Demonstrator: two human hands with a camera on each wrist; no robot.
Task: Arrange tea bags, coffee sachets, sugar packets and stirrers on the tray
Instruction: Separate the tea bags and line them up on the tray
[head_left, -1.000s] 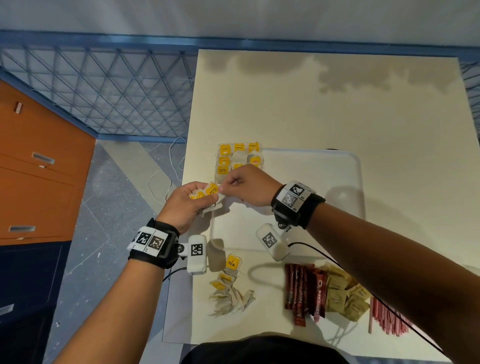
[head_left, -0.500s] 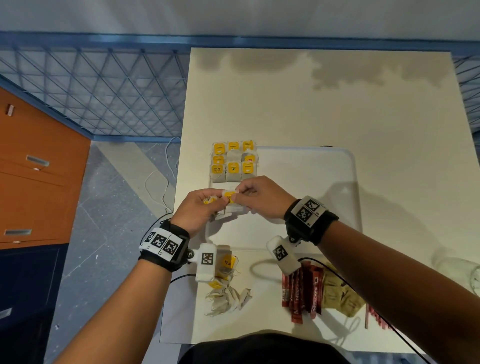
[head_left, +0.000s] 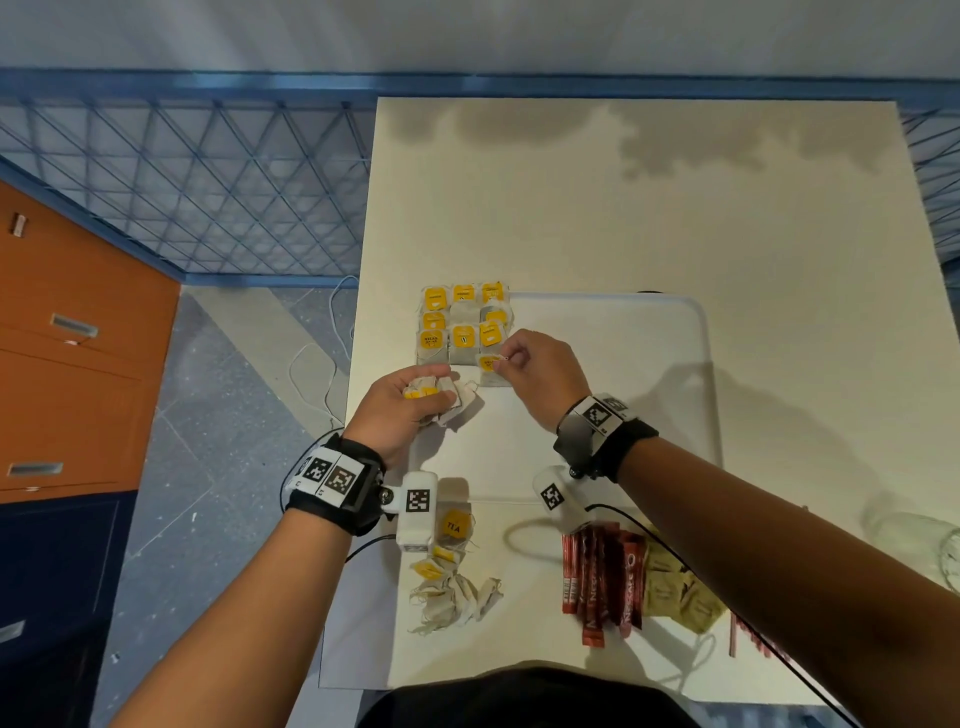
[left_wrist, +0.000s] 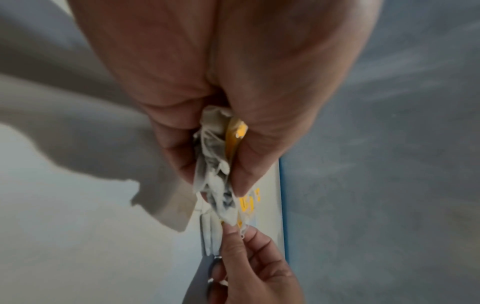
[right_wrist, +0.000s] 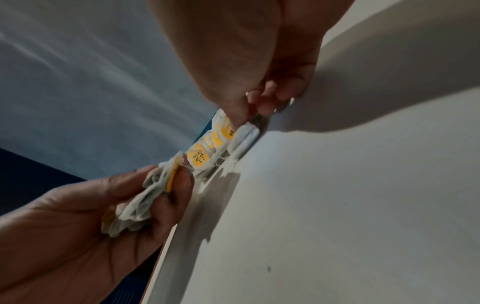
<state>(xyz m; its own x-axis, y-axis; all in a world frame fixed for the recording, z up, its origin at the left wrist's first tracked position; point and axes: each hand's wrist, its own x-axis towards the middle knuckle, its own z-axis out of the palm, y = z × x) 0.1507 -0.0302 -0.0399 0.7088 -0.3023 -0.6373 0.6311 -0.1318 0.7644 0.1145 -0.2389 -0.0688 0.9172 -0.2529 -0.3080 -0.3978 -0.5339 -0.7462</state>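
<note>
The left hand (head_left: 402, 402) is clutching a crumpled bunch of white paper tea bags with yellow tags (head_left: 441, 397), fingers curled round them, over the near left part of the flat white rectangular tray (head_left: 623, 364). The right hand (head_left: 535, 374) is pinching one tea bag with a yellow tag (head_left: 488, 366) between thumb and fingertip, lowering it onto the tray just near of the neat block of laid-out tea bags (head_left: 462, 322) at the tray's far left corner. On the pale cream worktop (head_left: 649, 208), near the tray, a loose heap of spare tea bags (head_left: 452, 587) is lying to the left, red coffee sachets (head_left: 602, 587) beside tan sugar packets (head_left: 675, 592) in the middle, and thin red stirrers (head_left: 748, 639) are showing under the right forearm.
</note>
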